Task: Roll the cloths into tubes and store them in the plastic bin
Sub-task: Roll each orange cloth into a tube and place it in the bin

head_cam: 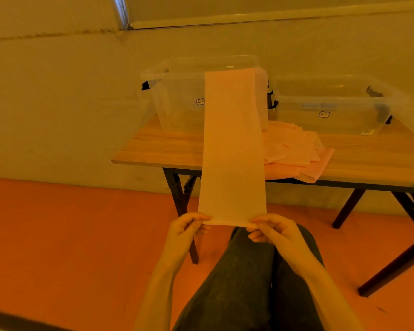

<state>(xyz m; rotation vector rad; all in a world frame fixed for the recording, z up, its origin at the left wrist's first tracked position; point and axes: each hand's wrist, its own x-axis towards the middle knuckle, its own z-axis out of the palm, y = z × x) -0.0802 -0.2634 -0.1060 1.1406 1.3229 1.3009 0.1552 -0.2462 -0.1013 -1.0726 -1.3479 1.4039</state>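
Between both hands' fingers (202, 217), pinched cloth (232, 149), seemingly folded

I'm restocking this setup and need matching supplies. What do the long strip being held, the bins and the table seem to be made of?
Strip of cloth: thin pale woven fabric, matte; it hangs limp, folded. Left bin and right bin: clear, glossy plastic; you see through them. Table: wood-grain top, perhaps laminate, on dark legs, material unclear.

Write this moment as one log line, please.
stage: rolling not begun | left hand: pinches cloth strip corner | right hand: pinches other corner | cloth pile: on table | bins: behind
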